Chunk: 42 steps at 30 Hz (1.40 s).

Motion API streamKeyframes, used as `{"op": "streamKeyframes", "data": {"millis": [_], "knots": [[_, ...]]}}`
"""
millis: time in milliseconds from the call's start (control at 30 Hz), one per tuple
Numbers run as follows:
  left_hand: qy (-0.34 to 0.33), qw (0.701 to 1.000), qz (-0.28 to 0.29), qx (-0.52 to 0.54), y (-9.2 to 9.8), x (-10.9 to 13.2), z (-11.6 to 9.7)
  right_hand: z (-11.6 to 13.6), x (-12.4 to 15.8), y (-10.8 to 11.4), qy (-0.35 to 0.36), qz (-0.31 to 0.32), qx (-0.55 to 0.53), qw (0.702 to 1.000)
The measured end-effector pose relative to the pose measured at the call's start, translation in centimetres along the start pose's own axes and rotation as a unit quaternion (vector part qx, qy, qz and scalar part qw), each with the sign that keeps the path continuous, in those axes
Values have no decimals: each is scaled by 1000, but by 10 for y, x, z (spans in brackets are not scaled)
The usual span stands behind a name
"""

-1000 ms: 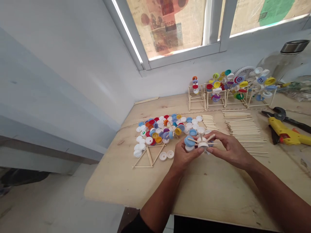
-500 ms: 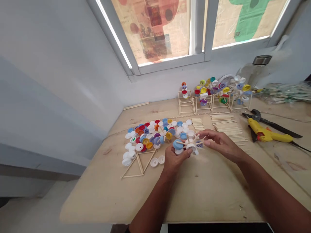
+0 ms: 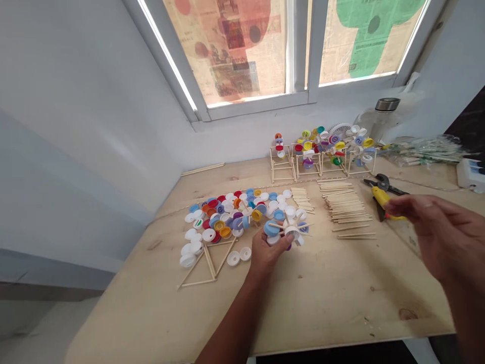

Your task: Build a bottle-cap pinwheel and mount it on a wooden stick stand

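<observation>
My left hand [image 3: 265,253] is closed on a small wheel of bottle caps and wooden sticks [image 3: 288,230], held just above the wooden table [image 3: 322,293] beside the pile of coloured bottle caps [image 3: 231,215]. My right hand [image 3: 435,227] hovers to the right with its fingers loosely spread and nothing in them. It is over the yellow glue gun [image 3: 381,199], and I cannot tell whether it touches it.
Rows of wooden sticks [image 3: 343,207] lie mid-table. Finished cap-and-stick wheels on frames [image 3: 322,151] stand by the wall under the window. Pliers [image 3: 384,183], a jar [image 3: 382,114], a white box [image 3: 472,174] and a stick triangle [image 3: 204,265] are also here.
My right hand has let go of the cap wheel and moved right toward the glue gun. My left hand keeps the wheel. The view has swung to the right.
</observation>
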State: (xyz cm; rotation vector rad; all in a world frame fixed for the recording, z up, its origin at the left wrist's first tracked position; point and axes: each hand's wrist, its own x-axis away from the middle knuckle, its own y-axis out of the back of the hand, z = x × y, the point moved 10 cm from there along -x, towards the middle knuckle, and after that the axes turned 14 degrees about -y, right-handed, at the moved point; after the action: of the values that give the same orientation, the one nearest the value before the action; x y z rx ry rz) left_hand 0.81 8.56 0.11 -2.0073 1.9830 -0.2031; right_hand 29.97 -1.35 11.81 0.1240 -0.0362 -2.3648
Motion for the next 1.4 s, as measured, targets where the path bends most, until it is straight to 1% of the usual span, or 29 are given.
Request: {"op": "streamKeyframes", "data": {"millis": [33,100,133,167,233,267,300,333,400,467,533,600,700,767,800,867,933,967,1033,1067,1100,1133,1200,1300,1400], "knots": [[1,1000,0,1,0,0,-1,4,-3,14,8,-28,51,998],[3,1000,1,3,-2,1,-2,3,-20,33,17,-44,169,984],[4,1000,1,3,-2,2,-4,-1,-32,41,32,-48,242,968],[5,1000,2,4,-3,2,-4,-8,-46,48,48,-53,319,945],[7,1000,4,5,-4,2,-5,-34,-76,55,66,-26,432,899],[6,1000,3,6,-4,2,-5,-47,-88,54,90,2,473,876],[3,1000,0,7,-4,2,-5,-58,-96,52,123,16,508,853],[0,1000,-3,9,-4,2,-4,-67,-101,50,153,26,540,827],[-8,1000,-8,18,-4,2,-3,-83,-105,42,183,50,592,784],[-11,1000,-11,27,-5,2,-1,-93,-105,34,192,64,624,754],[-9,999,-12,32,-5,2,0,-98,-107,28,195,75,635,744],[-5,999,-13,31,-5,2,1,-104,-112,25,195,86,629,747],[-4,999,-18,35,-3,0,1,-113,-126,26,193,96,617,757],[-8,999,-25,37,-1,-1,0,-114,-135,30,174,91,604,773],[-9,999,-30,37,0,-2,0,-112,-139,34,151,80,593,787],[-9,999,-39,37,2,-2,1,-103,-140,43,83,48,556,826],[-10,998,-48,36,3,-2,2,-93,-129,43,10,40,489,871],[-12,998,-53,34,4,-1,2,-87,-120,40,-18,35,445,895],[-22,998,-61,28,6,-1,1,-87,-96,22,-105,83,310,941],[-30,997,-63,22,7,-1,0,-84,-83,12,-121,95,237,959],[-39,997,-65,14,9,-1,-1,-84,-70,-1,-140,119,190,964],[-50,997,-65,5,10,-2,-3,-87,-56,-13,-160,140,166,963],[-69,996,-63,-13,14,-3,-6,-91,-28,-40,-180,202,158,950],[-85,995,-48,-37,17,-7,-7,-92,11,-69,-189,270,136,934],[-102,992,-47,-53,18,-8,-8,-89,36,-80,-173,269,147,936]]}}
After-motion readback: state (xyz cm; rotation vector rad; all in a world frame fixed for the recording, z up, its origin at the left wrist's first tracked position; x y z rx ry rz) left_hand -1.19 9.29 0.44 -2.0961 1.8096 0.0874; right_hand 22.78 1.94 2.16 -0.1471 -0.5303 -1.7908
